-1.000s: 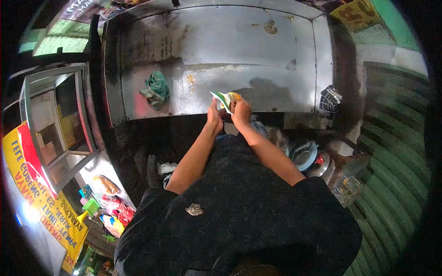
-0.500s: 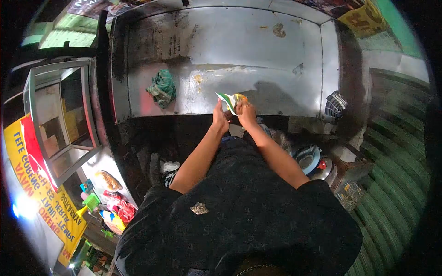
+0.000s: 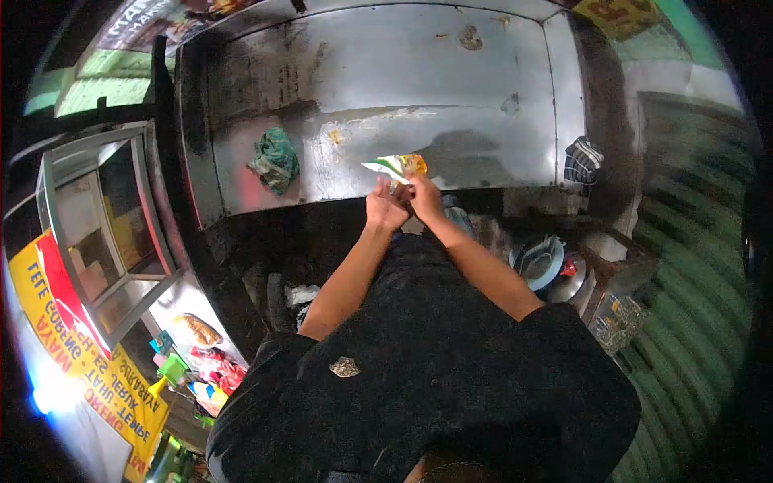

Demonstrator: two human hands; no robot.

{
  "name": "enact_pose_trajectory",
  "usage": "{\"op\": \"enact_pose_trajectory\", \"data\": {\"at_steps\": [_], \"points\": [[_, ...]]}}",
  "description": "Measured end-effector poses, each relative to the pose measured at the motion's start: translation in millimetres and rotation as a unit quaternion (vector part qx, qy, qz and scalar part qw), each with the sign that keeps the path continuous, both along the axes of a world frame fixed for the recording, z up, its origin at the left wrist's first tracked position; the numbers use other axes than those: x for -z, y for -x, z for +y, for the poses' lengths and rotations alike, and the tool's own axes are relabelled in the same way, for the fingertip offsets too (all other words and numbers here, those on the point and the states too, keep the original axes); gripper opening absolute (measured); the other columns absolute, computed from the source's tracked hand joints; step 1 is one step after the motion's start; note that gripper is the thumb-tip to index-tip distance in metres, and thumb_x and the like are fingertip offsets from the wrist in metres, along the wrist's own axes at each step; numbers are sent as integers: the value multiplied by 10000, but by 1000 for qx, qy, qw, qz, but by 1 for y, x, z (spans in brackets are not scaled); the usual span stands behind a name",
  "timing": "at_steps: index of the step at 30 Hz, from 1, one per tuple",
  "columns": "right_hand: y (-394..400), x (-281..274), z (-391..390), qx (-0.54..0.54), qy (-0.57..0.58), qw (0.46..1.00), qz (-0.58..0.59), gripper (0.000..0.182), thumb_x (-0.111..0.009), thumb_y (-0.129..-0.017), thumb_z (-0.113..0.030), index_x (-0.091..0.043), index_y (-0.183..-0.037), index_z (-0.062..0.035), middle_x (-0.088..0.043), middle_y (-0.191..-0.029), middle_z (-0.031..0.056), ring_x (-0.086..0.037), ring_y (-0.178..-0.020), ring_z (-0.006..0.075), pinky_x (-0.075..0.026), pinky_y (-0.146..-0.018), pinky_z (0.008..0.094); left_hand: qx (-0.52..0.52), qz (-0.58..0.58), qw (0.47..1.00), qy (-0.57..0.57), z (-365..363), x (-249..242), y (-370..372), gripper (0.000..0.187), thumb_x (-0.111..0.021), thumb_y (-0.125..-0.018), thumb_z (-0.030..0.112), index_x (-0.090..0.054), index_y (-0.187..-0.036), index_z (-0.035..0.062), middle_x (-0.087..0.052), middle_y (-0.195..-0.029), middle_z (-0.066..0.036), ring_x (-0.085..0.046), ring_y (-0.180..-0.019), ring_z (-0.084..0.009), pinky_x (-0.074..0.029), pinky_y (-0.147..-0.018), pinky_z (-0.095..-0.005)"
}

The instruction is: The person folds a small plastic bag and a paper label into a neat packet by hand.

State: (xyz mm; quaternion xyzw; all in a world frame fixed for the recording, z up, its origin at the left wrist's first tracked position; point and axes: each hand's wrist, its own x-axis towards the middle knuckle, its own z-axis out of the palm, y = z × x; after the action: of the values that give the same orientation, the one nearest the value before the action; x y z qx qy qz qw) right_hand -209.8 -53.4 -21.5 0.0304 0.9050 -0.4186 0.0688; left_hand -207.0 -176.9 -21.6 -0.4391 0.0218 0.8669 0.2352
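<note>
A crinkled packet (image 3: 394, 165) in white, green and yellow is held up over the near edge of the metal counter. My right hand (image 3: 425, 197) is closed with its fingers pinching the packet's lower right part. Just beside it, my left hand (image 3: 385, 208) has its fingers curled at the packet's lower edge. The two hands nearly touch, and part of the left fingers is hidden. What the packet contains does not show.
On the stained metal counter (image 3: 362, 185) lies a crumpled green cloth (image 3: 275, 161) to the left. A dark striped cloth (image 3: 583, 161) hangs at its right end. Blue basins (image 3: 538, 264) stand low on the right. A glass-paned frame (image 3: 109, 233) and yellow banner (image 3: 97, 386) are at left.
The packet has tipped flatter, pointing further left. My left hand has turned, showing more of its back, and its fingers have curled in. The whole view has shifted slightly.
</note>
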Motion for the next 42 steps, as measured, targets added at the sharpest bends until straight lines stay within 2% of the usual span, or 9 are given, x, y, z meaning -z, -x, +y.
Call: {"op": "enact_pose_trajectory", "data": {"at_steps": [2,4,6,7,10,14,19,27,42], "points": [[-2,16,-2,-15,1,1000,-28,198,-665,-768,-123,-627,-949,-52,-638,-835,140,-627,-770,336,-492,-693,417,20,18,999,45,6,-30,18,513,-326,-980,500,-476,-1213,68,-565,-1089,-130,-512,-982,-288,-410,-915,-389],[-3,21,0,-20,15,1000,3,204,-640,-784,-110,-627,-977,-45,-629,-838,146,-621,-762,338,-485,-684,420,22,67,997,10,1,-6,12,635,-405,-931,578,-431,-1259,35,-566,-1118,-146,-517,-1082,-332,-384,-976,-466],[0,-5,-2,-13,8,1000,25,178,-628,-789,-40,-622,-966,-46,-616,-831,149,-612,-744,329,-482,-656,413,36,38,998,22,1,-9,12,696,-390,-919,609,-362,-1339,55,-550,-1148,-143,-497,-1126,-349,-352,-1005,-483],[3,-22,0,11,36,999,-37,184,-627,-792,-48,-622,-976,-44,-600,-840,146,-604,-727,313,-481,-649,403,44,22,998,30,-1,-13,11,731,-383,-913,624,-327,-1379,64,-542,-1163,-142,-487,-1148,-358,-336,-1019,-492],[6,-27,6,86,13,995,56,229,-671,-774,-71,-629,-998,-45,-622,-855,135,-630,-708,282,-494,-616,374,100,32,989,107,-4,-19,13,900,-372,-857,716,-45,-1507,187,-442,-1312,-110,-445,-1101,-316,-296,-1001,-467],[13,-34,3,41,20,991,125,187,-662,-783,-49,-677,-970,-52,-632,-848,137,-643,-760,302,-509,-650,378,112,56,989,79,-9,-10,12,936,-387,-830,744,1,-1513,236,-404,-1366,-95,-390,-1182,-325,-268,-1025,-458],[17,-22,-2,44,-3,996,83,155,-648,-811,-132,-680,-939,-51,-626,-845,156,-623,-777,353,-506,-680,417,115,69,989,64,-11,-25,16,884,-390,-836,734,-115,-1495,213,-388,-1393,-117,-399,-1223,-341,-264,-1060,-467],[14,-18,-8,47,-27,995,78,108,-657,-753,-48,-613,-850,-29,-609,-821,151,-616,-754,353,-500,-661,428,151,87,980,96,-13,-34,22,790,-287,-876,725,-311,-1435,168,-451,-1348,-137,-424,-1195,-318,-305,-1047,-433],[16,-9,-14,71,-28,994,83,211,-693,-756,-107,-561,-911,-53,-578,-770,140,-609,-710,355,-496,-626,440,208,169,960,73,-25,-29,31,899,-227,-828,802,-218,-1491,193,-431,-1384,-160,-424,-1228,-315,-284,-1059,-431]]}}
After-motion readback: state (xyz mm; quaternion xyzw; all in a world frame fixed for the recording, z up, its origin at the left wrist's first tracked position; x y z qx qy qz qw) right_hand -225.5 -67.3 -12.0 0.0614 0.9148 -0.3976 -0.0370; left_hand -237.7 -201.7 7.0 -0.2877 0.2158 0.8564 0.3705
